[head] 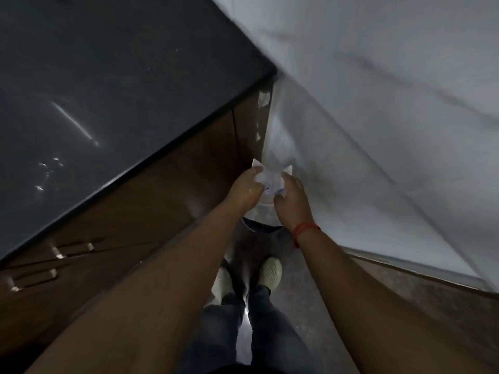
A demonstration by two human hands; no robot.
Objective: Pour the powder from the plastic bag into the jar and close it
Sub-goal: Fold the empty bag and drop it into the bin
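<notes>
Both arms reach forward and down over the floor. My left hand [246,190] and my right hand [293,203] pinch a crumpled, pale plastic bag [270,182] between them, one hand on each side. The bag's two corners stick up above the fingers, and a small mark shows on its front. Below the hands is a round dark opening with a pale rim [258,228], partly hidden by the hands; I cannot tell whether it is a bin or a jar. No powder is visible.
A dark grey countertop [108,90] runs along the left, with brown cabinet drawers and metal handles [73,249] beneath it. A white wall [378,103] closes the right side. My legs and pale shoes [270,271] stand on the dim floor below.
</notes>
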